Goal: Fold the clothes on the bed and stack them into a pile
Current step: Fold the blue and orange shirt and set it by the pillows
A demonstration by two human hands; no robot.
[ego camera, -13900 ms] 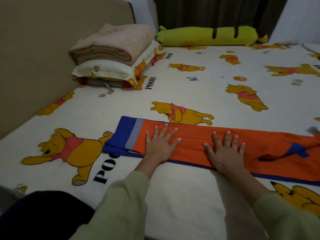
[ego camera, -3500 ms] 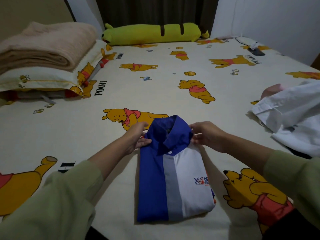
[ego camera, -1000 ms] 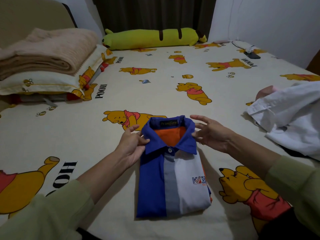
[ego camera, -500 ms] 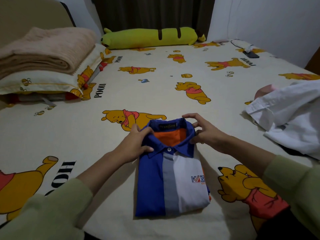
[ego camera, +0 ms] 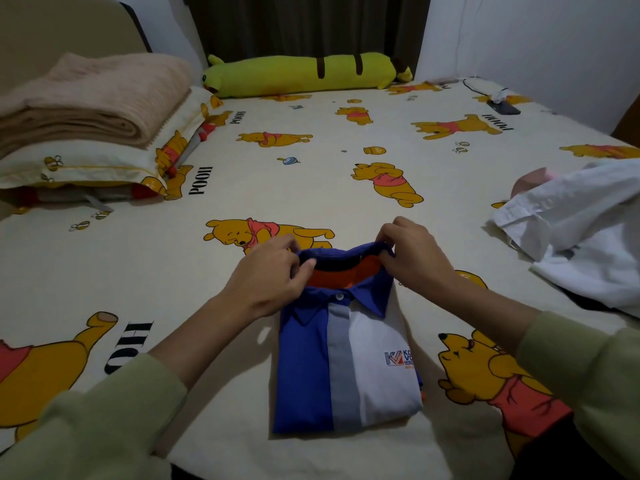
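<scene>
Lying face up near the front edge of the bed (ego camera: 346,188), the folded shirt (ego camera: 346,368) shows blue, grey and white panels with an orange lining inside the collar; a chest logo reads "KV" with smaller letters beside it too fine to make out, cut short by the fold; the sheet repeats "POOH" beside its yellow bears, some of the lettering upside down or clipped; the left hand (ego camera: 266,282) pinches the collar's left side, thumb on top and fingers curled behind; the right hand (ego camera: 412,258) pinches the collar's right end, lifting its rear edge a little; both forearms come out of pale green sleeves (ego camera: 97,431); a crumpled white garment (ego camera: 585,230) lies well apart at the right edge, running out of frame, with something pink half hidden behind it; a folded beige blanket (ego camera: 93,98) rests on a pillow (ego camera: 93,164) at the left; a long green plush (ego camera: 304,77) lies along the far edge; a dark, small object (ego camera: 504,107) sits in the far right corner, hard to identify; open sheet stretches between the shirt and the plush.
</scene>
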